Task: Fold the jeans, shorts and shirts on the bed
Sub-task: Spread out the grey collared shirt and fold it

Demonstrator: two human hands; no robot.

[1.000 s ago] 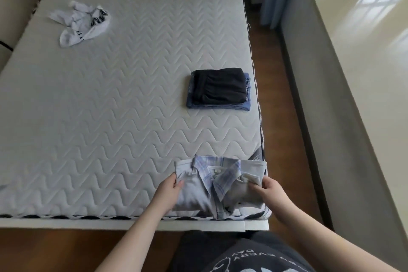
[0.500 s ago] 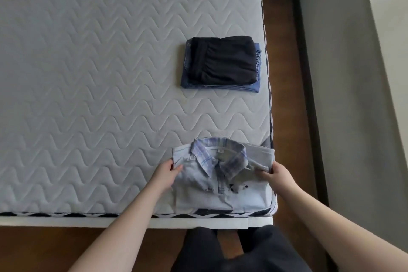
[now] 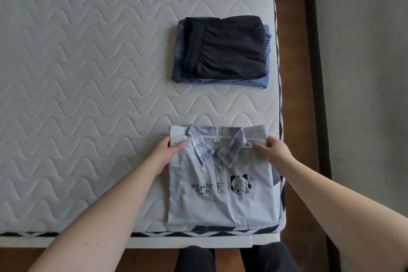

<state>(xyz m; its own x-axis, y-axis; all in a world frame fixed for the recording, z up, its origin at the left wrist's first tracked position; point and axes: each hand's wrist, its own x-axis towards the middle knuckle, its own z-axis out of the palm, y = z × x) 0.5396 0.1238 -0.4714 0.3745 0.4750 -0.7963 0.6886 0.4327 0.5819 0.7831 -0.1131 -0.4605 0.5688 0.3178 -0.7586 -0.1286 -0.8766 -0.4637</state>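
A light blue shirt [image 3: 220,203] with a plaid collar and a cartoon print lies folded flat at the bed's near right corner. My left hand [image 3: 164,151] pinches its upper left shoulder edge. My right hand [image 3: 272,149] pinches the upper right shoulder edge. Farther up the bed, black shorts [image 3: 227,46] lie folded on top of folded blue jeans [image 3: 180,51].
The grey quilted mattress [image 3: 88,73] spreads out to the left. Its right edge [image 3: 279,95] borders a strip of wooden floor [image 3: 293,51] and a grey wall. My dark-clad legs stand at the bed's near edge.
The shirt has been spread flat, so its printed front now shows. Both hands moved up to the shoulder edges. The view tilted down, and the white socks left the frame.
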